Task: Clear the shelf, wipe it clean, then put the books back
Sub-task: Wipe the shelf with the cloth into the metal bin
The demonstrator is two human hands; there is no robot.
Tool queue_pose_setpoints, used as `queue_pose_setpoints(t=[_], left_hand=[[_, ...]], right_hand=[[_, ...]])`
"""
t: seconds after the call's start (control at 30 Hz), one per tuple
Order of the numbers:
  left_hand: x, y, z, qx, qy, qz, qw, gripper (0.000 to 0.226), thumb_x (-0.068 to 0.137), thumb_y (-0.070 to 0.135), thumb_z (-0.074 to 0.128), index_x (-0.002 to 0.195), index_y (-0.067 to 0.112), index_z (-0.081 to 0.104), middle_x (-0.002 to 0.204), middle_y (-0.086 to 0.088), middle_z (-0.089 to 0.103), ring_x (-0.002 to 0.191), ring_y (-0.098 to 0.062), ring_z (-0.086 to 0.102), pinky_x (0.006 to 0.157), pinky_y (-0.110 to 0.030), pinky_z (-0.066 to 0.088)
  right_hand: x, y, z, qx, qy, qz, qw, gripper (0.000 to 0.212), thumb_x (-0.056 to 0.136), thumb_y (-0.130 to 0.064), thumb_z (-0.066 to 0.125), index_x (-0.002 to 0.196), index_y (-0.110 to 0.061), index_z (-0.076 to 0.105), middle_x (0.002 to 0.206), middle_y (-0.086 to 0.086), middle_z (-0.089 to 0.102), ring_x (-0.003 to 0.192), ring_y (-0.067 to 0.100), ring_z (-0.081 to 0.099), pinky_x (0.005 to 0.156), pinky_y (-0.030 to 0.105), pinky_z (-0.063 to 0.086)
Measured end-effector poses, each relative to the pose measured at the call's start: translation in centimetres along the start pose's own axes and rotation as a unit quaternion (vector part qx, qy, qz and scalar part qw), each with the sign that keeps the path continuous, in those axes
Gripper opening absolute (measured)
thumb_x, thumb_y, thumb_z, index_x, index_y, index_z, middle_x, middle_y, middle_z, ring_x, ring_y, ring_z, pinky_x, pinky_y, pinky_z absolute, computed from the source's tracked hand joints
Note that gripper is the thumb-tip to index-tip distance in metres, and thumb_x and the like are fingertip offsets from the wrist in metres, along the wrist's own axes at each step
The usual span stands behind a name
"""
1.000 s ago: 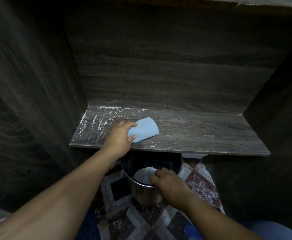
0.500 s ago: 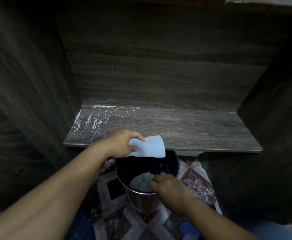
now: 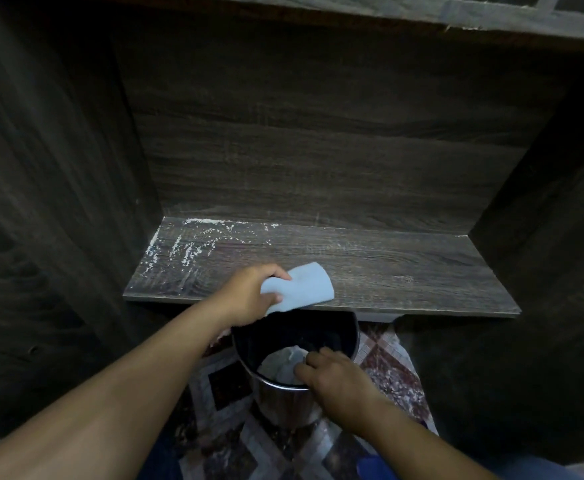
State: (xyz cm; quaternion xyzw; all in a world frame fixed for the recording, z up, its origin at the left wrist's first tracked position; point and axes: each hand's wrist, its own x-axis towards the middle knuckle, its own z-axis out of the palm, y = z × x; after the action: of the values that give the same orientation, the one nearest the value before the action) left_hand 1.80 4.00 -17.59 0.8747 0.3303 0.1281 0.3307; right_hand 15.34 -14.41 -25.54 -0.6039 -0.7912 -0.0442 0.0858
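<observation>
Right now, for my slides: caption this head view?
Left hand holds a blue cloth at the dusty shelf; right hand grips the bin below.

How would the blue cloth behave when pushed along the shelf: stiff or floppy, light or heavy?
Probably soft yet fairly firm: the blue cloth juts past the left hand, barely drooping. Likely light, as a thumb-and-finger pinch holds it. It may drag over white residue on the shelf.
</observation>
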Motion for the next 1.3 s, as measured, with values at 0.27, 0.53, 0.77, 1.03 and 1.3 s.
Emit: queue_pose_setpoints(t=[0.27, 0.53, 0.77, 1.03, 1.3], left_hand=[[0.0, -1.0, -4.0, -0.029, 0.09, -0.025, 0.995, 0.03, 0.085, 0.012, 0.07, 0.11, 0.027, 0.063, 0.116, 0.006, 0.062, 0.106, -0.012, 0.055, 0.092, -0.022, 0.04], [2.5, -3.4, -6.6, -0.043, 0.192, -0.015, 0.98, 0.031, 0.085, 0.015, 0.068, 0.114, 0.026, 0.064, 0.119, 0.008, 0.063, 0.11, -0.012, 0.056, 0.095, -0.023, 0.04], [6.6, -4.4, -7.4, 0.077, 0.195, 0.04, 0.977, 0.03, 0.085, 0.01, 0.068, 0.113, 0.02, 0.066, 0.115, 0.0, 0.059, 0.108, -0.019, 0.053, 0.092, -0.024, 0.037], [9.1, -5.8, -6.3, 0.368, 0.098, 0.092, 0.92, 0.051, 0.093, 0.012, 0.051, 0.141, 0.026, 0.045, 0.135, -0.005, 0.048, 0.115, -0.031, 0.048, 0.093, -0.043, 0.04], [9.7, -3.8, -6.9, 0.383, -0.024, -0.025, 0.923, 0.059, 0.094, 0.013, 0.046, 0.147, 0.035, 0.035, 0.141, -0.003, 0.045, 0.127, -0.027, 0.042, 0.106, -0.039, 0.033]], right_hand=[[1.7, -0.1, 0.0, -0.004, 0.016, 0.018, 1.0, 0.05, 0.051, -0.016, 0.087, 0.089, -0.03, 0.058, 0.076, -0.009, 0.057, 0.066, 0.012, 0.053, 0.054, 0.023, 0.043], [5.4, -0.1, 0.1, -0.008, 0.054, 0.015, 0.998, 0.041, 0.056, -0.016, 0.08, 0.092, -0.026, 0.065, 0.071, -0.008, 0.051, 0.062, 0.013, 0.05, 0.051, 0.023, 0.04], [7.1, 0.5, 1.3, -0.008, 0.041, 0.023, 0.999, 0.046, 0.048, -0.014, 0.085, 0.082, -0.025, 0.057, 0.071, -0.006, 0.049, 0.062, 0.014, 0.048, 0.051, 0.024, 0.035], [6.8, 0.9, 1.7, -0.049, 0.05, -0.003, 0.998, 0.059, 0.047, -0.024, 0.087, 0.084, -0.027, 0.041, 0.072, -0.007, 0.054, 0.064, 0.015, 0.054, 0.049, 0.025, 0.039], [6.4, 1.0, 1.7, -0.034, 0.053, 0.005, 0.998, 0.061, 0.05, -0.02, 0.087, 0.086, -0.026, 0.039, 0.073, -0.005, 0.055, 0.065, 0.016, 0.054, 0.051, 0.024, 0.04]])
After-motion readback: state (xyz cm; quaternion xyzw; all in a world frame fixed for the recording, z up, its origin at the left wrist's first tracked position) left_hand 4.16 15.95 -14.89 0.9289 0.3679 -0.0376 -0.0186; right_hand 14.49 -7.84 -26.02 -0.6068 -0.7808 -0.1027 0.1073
